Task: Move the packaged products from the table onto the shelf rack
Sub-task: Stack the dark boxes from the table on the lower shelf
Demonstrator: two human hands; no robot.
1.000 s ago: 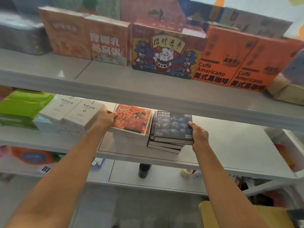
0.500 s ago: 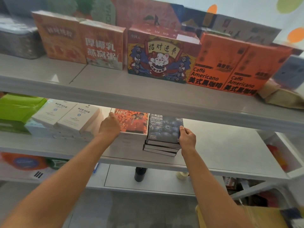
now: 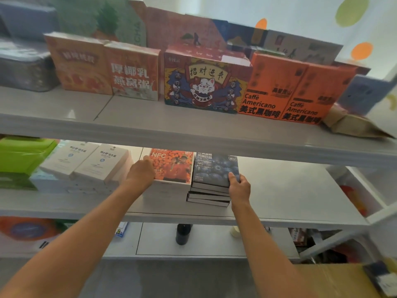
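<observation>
Biggest risk we see: the blue blueberry stack (image 3: pixel 211 183) sits on the middle shelf (image 3: pixel 290 190) as several thin loose boxes, edges already slightly staggered. A sideways nudge from our right hand could shear the upper boxes off the lower ones, or push the stack into the orange NFC stack (image 3: pixel 171 168) just beside it. The orange stack is taller and white-sided; a hard shove at its left edge could skew it into the white boxes (image 3: pixel 86 162) on its left.

Pose: both arms reach forward and up, well apart. Our left hand (image 3: pixel 140 174) rests on the left front corner of the orange stack's top box, fingers curled over the edge. Our right hand (image 3: pixel 239 186) grips the right front corner of the top blue box, thumb on top. Products are on the rack; we judge this is final squaring-up.
</observation>
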